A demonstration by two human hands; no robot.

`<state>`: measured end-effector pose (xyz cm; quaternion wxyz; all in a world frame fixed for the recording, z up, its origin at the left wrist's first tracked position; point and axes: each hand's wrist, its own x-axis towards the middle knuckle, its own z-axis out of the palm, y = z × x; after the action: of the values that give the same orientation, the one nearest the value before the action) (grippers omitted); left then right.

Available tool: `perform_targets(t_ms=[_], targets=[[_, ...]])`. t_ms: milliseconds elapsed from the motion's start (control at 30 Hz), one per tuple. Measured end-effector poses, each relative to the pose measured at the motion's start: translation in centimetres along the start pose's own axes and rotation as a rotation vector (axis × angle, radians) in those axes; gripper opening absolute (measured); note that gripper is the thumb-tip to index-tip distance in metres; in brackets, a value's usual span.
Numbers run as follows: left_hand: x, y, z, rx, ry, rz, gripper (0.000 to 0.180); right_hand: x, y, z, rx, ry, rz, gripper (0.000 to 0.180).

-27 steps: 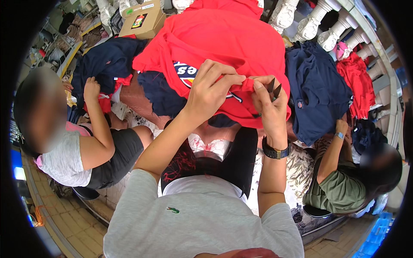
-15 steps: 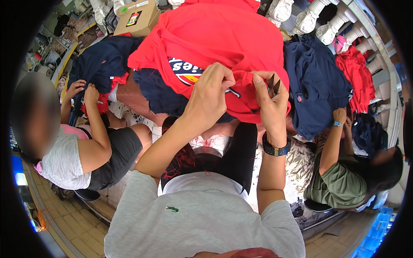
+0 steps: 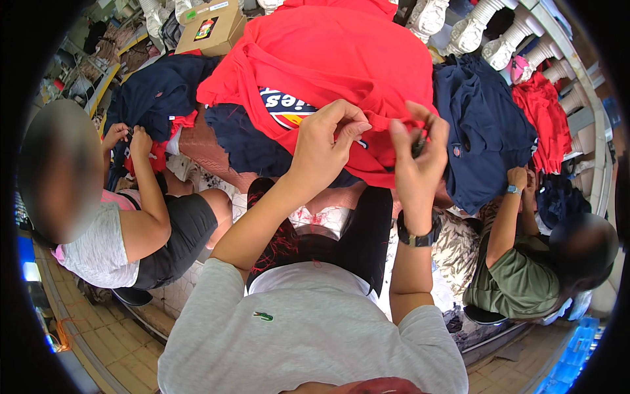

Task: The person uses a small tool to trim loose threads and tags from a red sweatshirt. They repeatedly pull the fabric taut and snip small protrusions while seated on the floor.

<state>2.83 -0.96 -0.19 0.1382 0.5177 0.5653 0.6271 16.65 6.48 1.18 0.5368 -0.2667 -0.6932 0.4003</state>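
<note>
Pinching red shirt [image 3: 341,59] fabric, left hand [image 3: 326,141] closes; right hand [image 3: 415,161] grips a small dark tool [image 3: 416,142].

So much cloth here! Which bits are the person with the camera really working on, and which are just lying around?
In hand:
- red garment, pinched at its lower edge by the left hand
- small dark tool, in the grip of the right hand

Lying about or with others:
- navy garment, near the seated person on the right
- cardboard box
- navy and red pile, handled by the person on the left
</note>
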Motion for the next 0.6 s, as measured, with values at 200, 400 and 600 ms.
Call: perform_targets(t_ms=[200, 400, 600], targets=[[-0.2, 0.1, -0.3, -0.104, -0.003, -0.066, 0.007, -4.5, -1.9, 0.5, 0.189, -0.242, 0.305, 0.034], [-0.5, 0.4, -0.5, -0.089, -0.019, -0.069, 0.006, -3.8, -0.4, 1.8, 0.178, -0.277, 0.415, 0.045], [-0.6, 0.8, -0.6, -0.039, -0.003, -0.011, 0.003, -3.4, 0.4, 2.6, 0.244, -0.227, 0.39, 0.041]])
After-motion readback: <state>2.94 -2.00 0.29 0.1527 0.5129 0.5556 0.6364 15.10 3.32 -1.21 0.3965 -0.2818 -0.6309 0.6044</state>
